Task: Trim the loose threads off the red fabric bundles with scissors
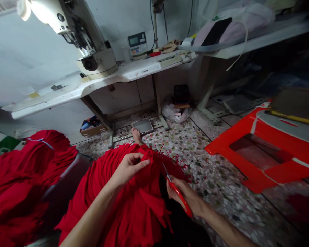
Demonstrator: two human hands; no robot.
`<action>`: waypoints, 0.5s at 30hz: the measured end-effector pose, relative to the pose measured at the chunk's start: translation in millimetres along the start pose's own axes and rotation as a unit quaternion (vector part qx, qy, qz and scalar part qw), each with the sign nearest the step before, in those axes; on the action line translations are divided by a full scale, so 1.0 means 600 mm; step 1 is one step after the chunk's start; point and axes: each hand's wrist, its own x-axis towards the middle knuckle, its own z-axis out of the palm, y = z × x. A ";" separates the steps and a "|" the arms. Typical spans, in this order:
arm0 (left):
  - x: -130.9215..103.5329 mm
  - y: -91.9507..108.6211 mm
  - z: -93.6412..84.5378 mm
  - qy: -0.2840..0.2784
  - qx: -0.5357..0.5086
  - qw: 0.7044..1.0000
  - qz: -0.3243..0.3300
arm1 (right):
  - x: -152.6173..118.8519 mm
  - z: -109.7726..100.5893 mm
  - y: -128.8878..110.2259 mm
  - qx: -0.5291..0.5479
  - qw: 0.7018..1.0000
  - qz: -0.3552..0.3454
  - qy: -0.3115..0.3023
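Observation:
A large heap of red fabric [113, 168] lies across my lap, its layers fanned out toward the floor. My left hand [134, 164] pinches an edge of this red fabric between thumb and fingers. Close by on the right, my right hand [182, 193] grips a pair of scissors [179, 199] with red handles. The scissor blades point up and away, beside the fabric edge held by my left hand. Whether the blades touch the cloth, I cannot tell. Small red scraps [173, 161] are scattered on the floor just beyond the blades.
A sewing machine [92, 44] stands on a white table [134, 72] ahead, above a foot pedal [144, 126]. To the left is more bundled red fabric [33, 164]. An orange-red plastic stool [221, 140] lies on the speckled floor at right. A plastic bag [176, 113] sits under the table.

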 end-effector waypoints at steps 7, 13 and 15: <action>-0.003 -0.013 0.005 -0.036 0.013 0.996 -0.082 | -0.011 -0.002 -0.011 -0.113 0.993 -0.025 -0.022; -0.013 -0.033 0.003 -0.030 0.000 0.993 -0.112 | 0.002 0.002 -0.023 -0.160 0.985 -0.031 -0.060; -0.015 -0.038 0.002 -0.029 -0.004 0.993 -0.115 | 0.006 0.002 -0.028 -0.175 0.982 -0.039 -0.064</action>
